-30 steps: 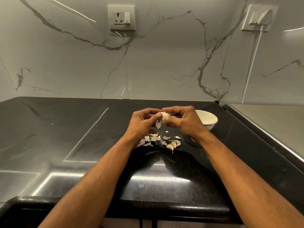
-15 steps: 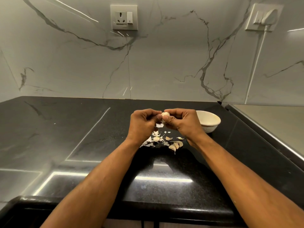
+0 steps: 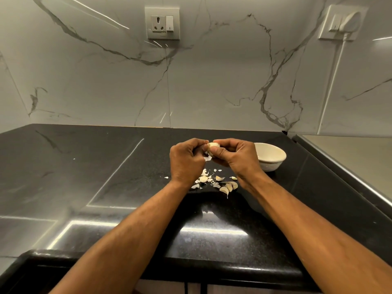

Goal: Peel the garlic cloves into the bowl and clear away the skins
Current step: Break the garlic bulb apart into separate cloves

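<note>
A pale garlic clove [image 3: 212,147] is held above the black counter [image 3: 106,177], pinched between both hands. My left hand [image 3: 185,159] grips its left side with curled fingers, and a flap of skin [image 3: 207,158] hangs below. My right hand [image 3: 236,157] pinches its right side with thumb and fingers. Below the hands lies a scatter of garlic skins [image 3: 203,179] and several unpeeled cloves [image 3: 228,186]. A cream bowl [image 3: 273,159] stands just right of my right hand, its inside hidden from here.
A marble backsplash rises behind the counter with a wall socket [image 3: 162,23] and a plugged-in switch plate [image 3: 343,22] whose white cable runs down. A grey raised surface [image 3: 360,158] borders the counter on the right. The counter's front edge [image 3: 191,270] is near me.
Both hands stay together on the clove; the fingers have worked the skin a little, and a loose flap now hangs below the clove. The camera view shifted slightly.
</note>
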The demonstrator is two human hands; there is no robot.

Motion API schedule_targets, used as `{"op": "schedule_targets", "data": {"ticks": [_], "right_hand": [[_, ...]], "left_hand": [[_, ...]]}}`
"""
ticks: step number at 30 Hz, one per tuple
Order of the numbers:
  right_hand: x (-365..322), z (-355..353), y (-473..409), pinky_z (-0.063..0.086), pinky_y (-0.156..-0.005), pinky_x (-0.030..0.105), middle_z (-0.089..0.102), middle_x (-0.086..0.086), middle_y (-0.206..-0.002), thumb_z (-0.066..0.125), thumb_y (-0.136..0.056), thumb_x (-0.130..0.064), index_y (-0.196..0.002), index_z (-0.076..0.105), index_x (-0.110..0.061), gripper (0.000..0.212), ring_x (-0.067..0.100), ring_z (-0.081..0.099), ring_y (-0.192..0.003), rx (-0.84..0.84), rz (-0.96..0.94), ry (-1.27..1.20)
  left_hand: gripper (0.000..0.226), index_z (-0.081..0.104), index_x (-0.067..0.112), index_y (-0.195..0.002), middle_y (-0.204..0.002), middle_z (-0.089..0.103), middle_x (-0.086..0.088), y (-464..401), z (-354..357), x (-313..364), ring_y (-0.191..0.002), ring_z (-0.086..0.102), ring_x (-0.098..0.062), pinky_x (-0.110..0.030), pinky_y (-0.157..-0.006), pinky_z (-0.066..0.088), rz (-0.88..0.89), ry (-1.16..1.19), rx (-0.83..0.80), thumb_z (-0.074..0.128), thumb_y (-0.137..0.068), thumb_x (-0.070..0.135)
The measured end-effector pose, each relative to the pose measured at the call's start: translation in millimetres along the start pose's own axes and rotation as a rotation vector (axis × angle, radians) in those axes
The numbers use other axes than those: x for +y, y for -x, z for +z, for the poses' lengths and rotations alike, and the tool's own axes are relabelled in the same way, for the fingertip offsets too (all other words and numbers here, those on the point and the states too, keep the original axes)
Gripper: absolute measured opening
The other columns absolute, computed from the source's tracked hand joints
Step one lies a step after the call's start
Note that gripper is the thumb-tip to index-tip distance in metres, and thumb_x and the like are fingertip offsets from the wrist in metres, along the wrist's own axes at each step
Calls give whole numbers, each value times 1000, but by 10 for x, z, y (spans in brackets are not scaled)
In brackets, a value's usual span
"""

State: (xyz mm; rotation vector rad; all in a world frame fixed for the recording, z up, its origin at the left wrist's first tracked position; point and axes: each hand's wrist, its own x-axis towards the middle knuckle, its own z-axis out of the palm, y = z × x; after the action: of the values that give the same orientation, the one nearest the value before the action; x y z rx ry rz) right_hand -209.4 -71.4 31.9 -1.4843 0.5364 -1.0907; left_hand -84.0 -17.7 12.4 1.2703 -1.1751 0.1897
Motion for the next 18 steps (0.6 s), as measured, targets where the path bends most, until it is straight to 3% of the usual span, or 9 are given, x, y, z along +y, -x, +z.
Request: {"op": "schedule_targets", "data": {"ticks": [4,8,11,18], "right_hand": [[6,-8,-4,61,-76,35,75,9,-86,77,-72,-7,-95,72,-8,23,22,73,-81,17,39,-58],[-10,-43,-7,59,-68,27,76,7,-85,71,-81,2,-99,71,-6,20,18,73,-78,-4,57,-100],[-17,-56,-16,55,-64,24,75,8,-86,69,-84,1,-102,71,-5,19,16,72,-74,-11,50,-97],[-3,-75,-34,53,-65,25,74,7,-88,66,-87,-2,-104,71,-8,19,14,69,-74,-9,51,-55]], "left_hand": [[12,75,8,-92,-78,73,-4,-11,-9,21,-68,71,-17,-38,-64,61,-162,124,-25,68,-86,2],[12,71,11,-89,-73,73,-5,-23,-85,88,-61,71,-14,-22,-54,55,-388,402,-92,63,-90,1],[11,70,7,-89,-70,73,-5,-50,-134,114,-59,70,-16,-23,-54,56,-501,546,-118,61,-92,3],[12,70,6,-91,-66,71,-5,-73,-155,133,-57,68,-15,-24,-53,57,-605,575,-177,58,-93,4]]}}
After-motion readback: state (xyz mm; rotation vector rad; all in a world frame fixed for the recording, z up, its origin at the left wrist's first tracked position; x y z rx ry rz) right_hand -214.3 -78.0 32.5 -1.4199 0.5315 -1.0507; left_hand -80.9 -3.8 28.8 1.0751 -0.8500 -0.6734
